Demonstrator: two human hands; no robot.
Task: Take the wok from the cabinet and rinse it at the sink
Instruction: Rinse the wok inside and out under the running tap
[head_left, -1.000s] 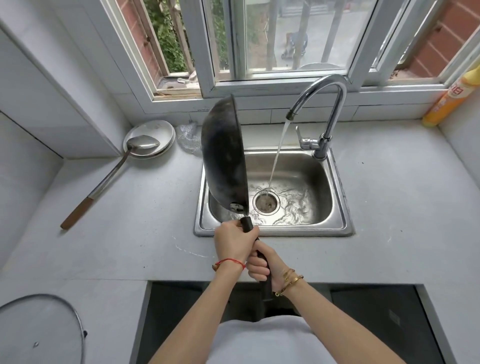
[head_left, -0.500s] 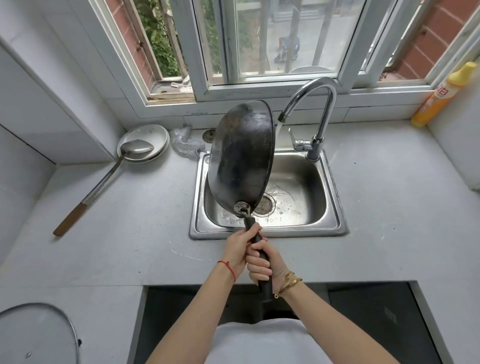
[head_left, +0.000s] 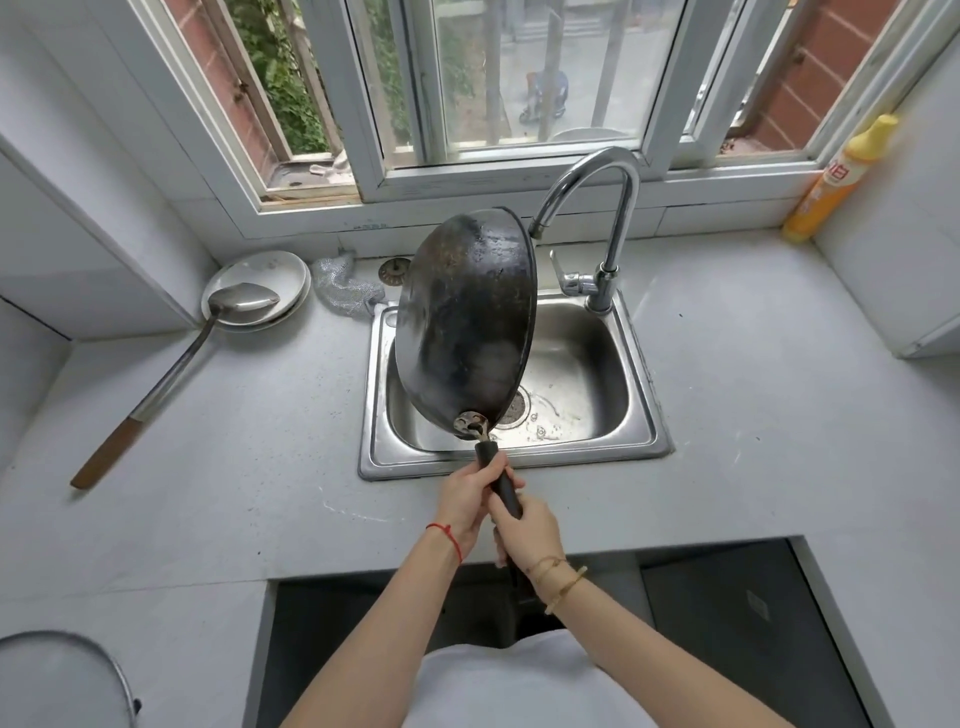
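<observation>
Left hand (head_left: 465, 501) and right hand (head_left: 530, 530) both grip wok (head_left: 467, 317) handle, wok tilted on edge over sink (head_left: 636, 415), under tap (head_left: 587, 208). Ladle (head_left: 208, 343) on worktop (head_left: 234, 467).

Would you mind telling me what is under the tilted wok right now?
Under the wok, held by the left hand and right hand, lies the sink; its drain partly shows. The basin's left side is hidden.
</observation>
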